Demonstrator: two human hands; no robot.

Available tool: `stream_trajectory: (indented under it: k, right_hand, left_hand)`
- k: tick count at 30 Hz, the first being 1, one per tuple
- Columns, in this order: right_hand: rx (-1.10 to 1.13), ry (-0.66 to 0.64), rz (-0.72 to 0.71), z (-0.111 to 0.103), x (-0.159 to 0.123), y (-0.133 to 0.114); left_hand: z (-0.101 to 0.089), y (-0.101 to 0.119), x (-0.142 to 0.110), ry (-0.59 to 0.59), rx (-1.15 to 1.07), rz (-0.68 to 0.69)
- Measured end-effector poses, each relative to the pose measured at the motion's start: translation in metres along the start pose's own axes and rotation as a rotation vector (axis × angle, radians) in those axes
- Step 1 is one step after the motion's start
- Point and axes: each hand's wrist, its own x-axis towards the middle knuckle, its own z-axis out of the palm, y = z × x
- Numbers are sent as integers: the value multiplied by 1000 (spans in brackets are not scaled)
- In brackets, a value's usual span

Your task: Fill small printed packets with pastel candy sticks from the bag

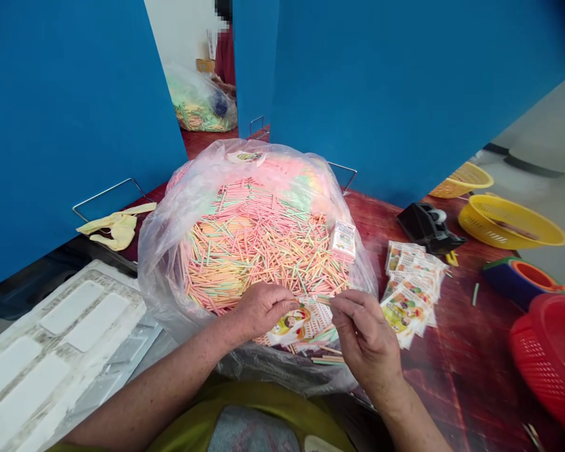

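Observation:
A large clear plastic bag (162, 263) lies open, filled with thin pastel sticks (263, 245) in pink, yellow, orange and green. Over its near side, both hands work close together with fingers pinched. My left hand (266, 307) and my right hand (370, 333) appear to hold a few of these sticks lengthwise between their fingertips; how many is too small to tell. Just below the fingers lies a printed packet (306, 323) with a cartoon figure, partly covered by my left hand. A small printed box (343, 240) rests on the sticks at the bag's right side.
Printed packets (407, 301) lie fanned on the dark red table (456, 364), near a black tape dispenser (428, 229). Yellow baskets (513, 223) and a red basket (548, 351) stand right. A white foam lid (61, 339) is left. Blue partitions (348, 94) rise behind; a person sits beyond.

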Motion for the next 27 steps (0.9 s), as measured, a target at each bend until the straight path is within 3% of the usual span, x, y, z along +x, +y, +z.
stream_trajectory:
  k: [4, 8, 14, 19, 23, 27]
  right_hand:
    - [-31, -65, -126, 0, 2, 0]
    - [13, -251, -254, -1, 5, -4]
    - [136, -291, -126, -15, 20, -9]
    - [95, -385, -165, -19, 24, -18]
    - [167, -354, -68, -16, 24, -27]
    - [169, -332, -10, -11, 26, -28]
  left_hand:
    - [-1, -5, -3, 32, 116, 176]
    - [-1, -3, -6, 110, 93, 212]
    - [-1, 0, -7, 137, -14, 295]
    - [2, 1, -6, 206, -8, 295]
    - [4, 4, -7, 204, -31, 311]
    - [7, 9, -6, 190, -235, 270]
